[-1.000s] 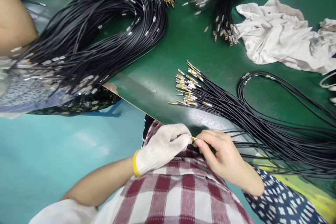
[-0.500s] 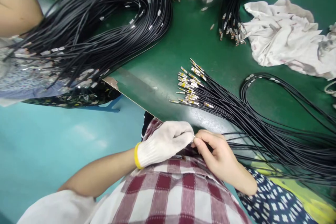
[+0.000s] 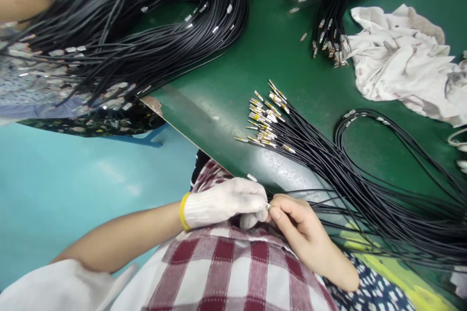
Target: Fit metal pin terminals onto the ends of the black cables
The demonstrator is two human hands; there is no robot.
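In the head view, the gloved left hand point(image 3: 228, 204) lies back upward, its forearm coming in from 8 o'clock; its fingertips are closed on a metal cable end point(image 3: 268, 206). The bare right hand point(image 3: 306, 233), forearm from 4 o'clock, curls its fingers and clamps the same piece between thumb and forefinger. The piece sits between the two hands, just short of the tabletop point(image 3: 207, 99). From it, a fan of tipped black cables point(image 3: 314, 150) spreads at 12 o'clock, a big coil point(image 3: 164, 53) at 11.
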